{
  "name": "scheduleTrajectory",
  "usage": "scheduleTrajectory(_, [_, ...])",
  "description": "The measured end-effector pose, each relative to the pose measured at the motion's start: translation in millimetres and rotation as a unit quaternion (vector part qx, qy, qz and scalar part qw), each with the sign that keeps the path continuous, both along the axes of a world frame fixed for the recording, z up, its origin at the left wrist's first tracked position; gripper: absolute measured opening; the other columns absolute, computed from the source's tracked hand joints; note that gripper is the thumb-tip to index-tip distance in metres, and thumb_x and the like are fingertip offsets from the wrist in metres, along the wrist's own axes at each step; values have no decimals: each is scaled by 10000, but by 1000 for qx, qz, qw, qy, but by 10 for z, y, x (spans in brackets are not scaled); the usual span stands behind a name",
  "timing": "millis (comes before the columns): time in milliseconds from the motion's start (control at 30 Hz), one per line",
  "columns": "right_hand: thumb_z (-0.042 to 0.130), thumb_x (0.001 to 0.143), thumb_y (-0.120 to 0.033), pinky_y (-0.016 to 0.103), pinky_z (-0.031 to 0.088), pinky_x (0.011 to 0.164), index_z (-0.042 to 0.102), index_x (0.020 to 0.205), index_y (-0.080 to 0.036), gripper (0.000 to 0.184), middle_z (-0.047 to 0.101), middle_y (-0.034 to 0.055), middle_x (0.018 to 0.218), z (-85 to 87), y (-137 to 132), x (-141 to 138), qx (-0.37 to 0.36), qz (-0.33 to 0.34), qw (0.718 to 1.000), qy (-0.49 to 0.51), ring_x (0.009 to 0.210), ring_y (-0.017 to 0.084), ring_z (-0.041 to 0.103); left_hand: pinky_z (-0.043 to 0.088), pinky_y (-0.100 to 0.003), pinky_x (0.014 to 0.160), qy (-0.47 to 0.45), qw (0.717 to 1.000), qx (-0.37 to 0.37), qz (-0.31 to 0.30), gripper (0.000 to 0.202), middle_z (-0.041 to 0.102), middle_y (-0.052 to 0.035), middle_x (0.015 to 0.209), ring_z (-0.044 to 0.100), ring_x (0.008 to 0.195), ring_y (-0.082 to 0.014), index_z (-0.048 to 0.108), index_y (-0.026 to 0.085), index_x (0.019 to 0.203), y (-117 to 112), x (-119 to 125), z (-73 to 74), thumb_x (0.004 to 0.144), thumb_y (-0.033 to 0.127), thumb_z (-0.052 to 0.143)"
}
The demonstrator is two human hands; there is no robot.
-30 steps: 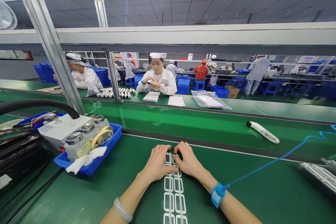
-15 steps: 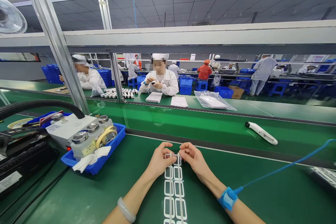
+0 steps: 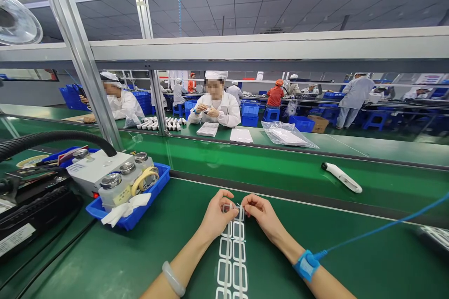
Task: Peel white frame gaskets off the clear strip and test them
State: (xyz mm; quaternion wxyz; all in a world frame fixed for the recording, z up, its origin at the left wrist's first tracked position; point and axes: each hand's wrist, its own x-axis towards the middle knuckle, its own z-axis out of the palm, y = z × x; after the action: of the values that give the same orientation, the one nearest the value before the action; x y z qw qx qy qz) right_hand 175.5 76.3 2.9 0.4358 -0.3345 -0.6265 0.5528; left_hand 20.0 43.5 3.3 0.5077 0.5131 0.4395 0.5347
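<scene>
A clear sheet of white rounded rectangular frames (image 3: pixel 239 251) in two columns lies lengthwise on the green bench in front of me. At its far left corner, my left hand (image 3: pixel 219 212) is closed, thumb and fingers pinching the sheet's edge. My right hand (image 3: pixel 258 210) has its thumb and forefinger pressed together at the far right corner. The fingers partly hide the topmost frames. Around my right wrist is a blue wrist strap (image 3: pixel 306 265) with a cord running off to the right.
To the left stands a blue tray (image 3: pixel 131 217) holding metal-capped bottles (image 3: pixel 111 187), tape rolls (image 3: pixel 144 181) and a white tissue (image 3: pixel 126 209). Beyond the bench edge, a white handheld device (image 3: pixel 342 177) lies on the green belt. A co-worker (image 3: pixel 215 103) sits opposite.
The white handheld device has travelled left along the belt. My view has shifted slightly. Both hands stay at the sheet's far end, with the right fingers a little further from the left.
</scene>
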Motion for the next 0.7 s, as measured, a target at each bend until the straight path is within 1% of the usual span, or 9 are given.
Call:
scheduleTrajectory(100, [639, 717, -353, 266, 337, 551, 557, 677, -175, 201, 494, -16, 610, -5, 3, 7, 23, 1, 999, -43, 563, 135, 425, 403, -226, 539, -4, 1000, -7, -3, 369, 582, 64, 618, 515, 489, -84, 473, 189, 870, 10, -25, -20, 605, 192, 730])
scheduleTrajectory(133, [622, 734, -353, 269, 338, 551, 547, 678, -178, 198, 486, -15, 616, -7, 6, 8, 45, -5, 997, -62, 567, 139, 424, 414, -229, 547, -9, 1000, -12, -7, 385, 586, 62, 620, 528, 497, -89, 472, 190, 884, 12, -30, -27, 600, 192, 732])
scheduleTrajectory(200, [569, 783, -329, 277, 348, 560, 528, 677, -187, 182, 476, -2, 657, -4, 2, 12, 121, -33, 987, -95, 597, 152, 433, 439, -239, 563, -24, 999, -26, -13, 428, 601, 53, 631, 562, 526, -106, 462, 191, 930, 14, -32, -40, 595, 193, 728])
scheduleTrajectory(333, [469, 873, -252, 303, 392, 657, 520, 714, -199, 175, 477, 30, 767, 25, -77, 1, 308, -95, 934, -157, 729, 186, 479, 454, -242, 563, -49, 998, -47, 2, 476, 622, 35, 636, 591, 559, -126, 450, 183, 979, 31, -14, -52, 581, 185, 713])
scheduleTrajectory(400, [435, 899, -238, 302, 400, 664, 500, 730, -202, 185, 491, 31, 756, 34, -157, -23, 351, -111, 914, -172, 725, 186, 485, 442, -227, 543, -57, 997, -51, 26, 472, 625, 30, 625, 583, 548, -121, 460, 178, 968, 46, -12, -49, 569, 194, 712])
scheduleTrajectory(500, [415, 914, -253, 267, 404, 582, 470, 733, -205, 195, 496, 9, 690, 46, -307, -13, 338, -170, 912, -161, 620, 158, 477, 441, -220, 526, -75, 994, -55, 59, 460, 668, -14, 692, 593, 571, -127, 456, 179, 968, 68, -37, -37, 581, 244, 698])
scheduleTrajectory(567, [446, 896, -284, 248, 418, 544, 489, 739, -204, 181, 514, 2, 661, 70, -432, 113, 305, -233, 911, -148, 578, 148, 492, 448, -223, 519, -88, 992, -56, 71, 462, 688, -42, 750, 605, 587, -135, 449, 186, 968, 77, -66, -30, 583, 263, 693])
scheduleTrajectory(633, [500, 858, -334, 239, 446, 527, 520, 729, -204, 184, 551, 6, 651, 109, -604, 398, 272, -292, 905, -149, 568, 151, 528, 456, -229, 516, -100, 990, -55, 81, 472, 693, -53, 768, 614, 590, -143, 450, 191, 954, 85, -98, -23, 564, 262, 705])
scheduleTrajectory(700, [553, 810, -401, 235, 469, 500, 545, 699, -207, 224, 574, 10, 632, 151, -856, 843, 234, -340, 895, -169, 542, 156, 554, 463, -233, 519, -112, 988, -51, 91, 481, 692, -52, 754, 620, 590, -150, 453, 192, 933, 96, -134, -16, 537, 259, 719])
